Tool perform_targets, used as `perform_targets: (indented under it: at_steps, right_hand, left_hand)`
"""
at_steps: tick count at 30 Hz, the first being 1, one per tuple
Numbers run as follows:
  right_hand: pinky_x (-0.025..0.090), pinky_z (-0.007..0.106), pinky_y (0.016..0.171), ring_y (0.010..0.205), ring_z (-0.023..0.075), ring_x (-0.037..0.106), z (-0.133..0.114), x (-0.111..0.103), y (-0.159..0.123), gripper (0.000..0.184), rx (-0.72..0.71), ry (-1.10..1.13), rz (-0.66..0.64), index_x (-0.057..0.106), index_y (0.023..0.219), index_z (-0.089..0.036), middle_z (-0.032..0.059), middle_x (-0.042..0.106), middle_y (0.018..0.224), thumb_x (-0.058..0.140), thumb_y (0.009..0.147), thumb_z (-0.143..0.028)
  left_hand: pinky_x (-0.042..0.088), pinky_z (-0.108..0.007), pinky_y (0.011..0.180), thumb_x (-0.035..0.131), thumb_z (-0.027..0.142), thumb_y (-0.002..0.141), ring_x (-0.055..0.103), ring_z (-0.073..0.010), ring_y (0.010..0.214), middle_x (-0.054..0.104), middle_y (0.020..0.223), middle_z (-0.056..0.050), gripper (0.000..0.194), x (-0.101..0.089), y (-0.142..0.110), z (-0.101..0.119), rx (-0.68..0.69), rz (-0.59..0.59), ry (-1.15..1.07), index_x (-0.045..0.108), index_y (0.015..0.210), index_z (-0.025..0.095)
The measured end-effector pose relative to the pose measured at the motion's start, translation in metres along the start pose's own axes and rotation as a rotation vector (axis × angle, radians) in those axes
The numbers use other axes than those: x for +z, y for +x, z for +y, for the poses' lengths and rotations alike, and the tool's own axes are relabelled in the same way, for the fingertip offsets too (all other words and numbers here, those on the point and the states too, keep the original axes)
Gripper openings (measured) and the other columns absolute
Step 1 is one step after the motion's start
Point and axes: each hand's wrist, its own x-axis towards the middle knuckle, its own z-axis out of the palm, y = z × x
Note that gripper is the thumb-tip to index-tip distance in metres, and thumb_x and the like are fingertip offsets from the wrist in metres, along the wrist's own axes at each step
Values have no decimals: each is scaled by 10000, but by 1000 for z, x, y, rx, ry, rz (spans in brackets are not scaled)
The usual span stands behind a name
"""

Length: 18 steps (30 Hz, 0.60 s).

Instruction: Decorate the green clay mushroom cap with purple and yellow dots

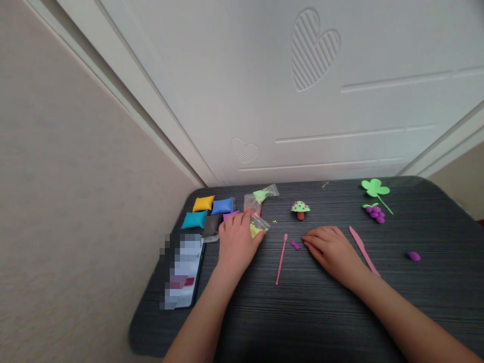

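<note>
My left hand (237,239) lies over a group of clay packets, fingers stretched out and thumb spread to the side. Under it and beside the thumb is a clear bag of yellow clay (255,229); a purple packet (229,216) is partly hidden by the fingers. My right hand (335,254) rests on the table with its fingertips drawn together; whether they hold anything is hidden. Just left of those fingertips lies a small purple clay piece (295,245). A pink modelling stick (282,259) is between the hands, and a pink plastic knife (363,250) lies right of my right hand.
On the dark table (302,322) are a phone (185,272), blue (223,205), teal (194,220), yellow-orange (203,203) and black (212,226) packets, and a green clay bag (264,193). A clay mushroom (300,209), clover (375,188), grapes (375,213) and purple lump (414,256) lie further right.
</note>
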Motion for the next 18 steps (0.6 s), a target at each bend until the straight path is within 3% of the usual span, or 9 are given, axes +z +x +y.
perform_targets:
  at_steps: [4,13,18]
  right_hand:
    - [375,370,818,924,197,538,0,1,-2,234,6,1,-19,618,1000,-217,41,644,980,432,863,-250]
    - [393,385,847,940,193,546,6,0,-4,235,28,95,-12,607,1031,-247,30,643,999,491,827,-258]
    - [416,383,857,961,191,560,11,-7,-5,234,97,179,54,606,1021,-243,39,639,1013,487,822,-276]
  left_hand:
    - [312,-501,890,576,443,708,437,-330,1063,563,1076,-135,500,18,-4,3,-17,-13,118,518,1114,157]
    - [324,-443,874,546,484,717,452,-293,1026,572,1059,-94,494,21,-4,2,-2,-35,210,511,1113,190]
    - [324,-447,879,529,446,737,467,-292,1012,582,1043,-117,446,24,-4,4,-8,-13,197,535,1072,152]
